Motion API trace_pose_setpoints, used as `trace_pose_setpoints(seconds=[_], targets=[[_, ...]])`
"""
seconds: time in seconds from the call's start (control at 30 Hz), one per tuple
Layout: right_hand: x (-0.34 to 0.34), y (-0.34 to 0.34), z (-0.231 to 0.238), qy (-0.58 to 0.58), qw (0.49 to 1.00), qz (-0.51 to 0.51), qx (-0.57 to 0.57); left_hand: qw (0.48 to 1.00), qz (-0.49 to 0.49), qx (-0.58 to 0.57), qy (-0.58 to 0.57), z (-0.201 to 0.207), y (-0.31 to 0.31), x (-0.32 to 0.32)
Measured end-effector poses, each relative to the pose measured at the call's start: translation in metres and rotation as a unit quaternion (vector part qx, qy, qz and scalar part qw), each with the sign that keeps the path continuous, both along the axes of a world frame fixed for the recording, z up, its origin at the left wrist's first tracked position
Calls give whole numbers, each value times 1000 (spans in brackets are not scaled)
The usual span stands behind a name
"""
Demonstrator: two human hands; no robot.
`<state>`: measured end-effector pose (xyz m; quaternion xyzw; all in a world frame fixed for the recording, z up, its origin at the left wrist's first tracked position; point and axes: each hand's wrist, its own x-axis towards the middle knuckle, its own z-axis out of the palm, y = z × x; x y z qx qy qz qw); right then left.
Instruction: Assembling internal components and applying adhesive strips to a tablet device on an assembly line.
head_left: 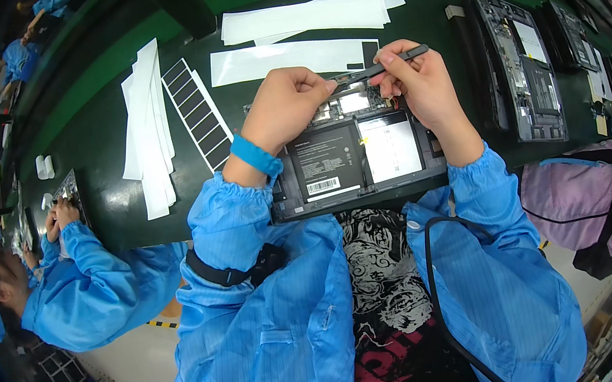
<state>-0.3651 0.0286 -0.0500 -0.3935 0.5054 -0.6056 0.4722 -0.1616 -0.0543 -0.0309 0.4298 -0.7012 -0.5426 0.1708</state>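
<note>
An opened tablet-like device (357, 200) lies in front of me, its circuit boards and a black battery pack (323, 159) exposed. Beside the battery is a white panel (392, 150). Dark tweezers (371, 71) are gripped in my right hand (420, 85), tips pointing left over the device's far edge. My left hand (284, 104), with a blue band at the wrist, is closed in a pinch right by the tweezer tips. Whatever is between those fingers is too small to make out. Both hands hide part of the upper board.
White sheets (148, 134) and a strip of black rectangular stickers (198, 116) lie to the left. More white strips (303, 20) lie beyond the device. Another opened device (522, 70) stands at right. Co-workers sit on both sides; the left one (94, 281) is close.
</note>
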Motion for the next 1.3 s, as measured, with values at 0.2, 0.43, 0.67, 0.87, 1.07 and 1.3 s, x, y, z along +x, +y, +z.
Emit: trace_pose_setpoints(seconds=[0.2, 0.43, 0.67, 0.87, 1.07, 1.3], targets=[[-2, -2, -5, 30, 999, 1, 15, 992, 1, -95, -86, -9, -5, -12], [-3, -5, -10, 76, 997, 9, 25, 963, 27, -215, -160, -12, 4, -22], [-5, -8, -14, 59, 998, 9, 0, 957, 24, -222, -184, -5, 5, -27], [-3, -7, -8, 64, 998, 16, 25, 960, 19, -203, -194, -5, 3, -27], [-4, -7, -8, 68, 997, 21, 22, 964, 25, -185, -191, -2, 3, -29], [-1, -6, -5, 85, 996, 14, 38, 964, 25, -184, -188, -5, 1, -28]])
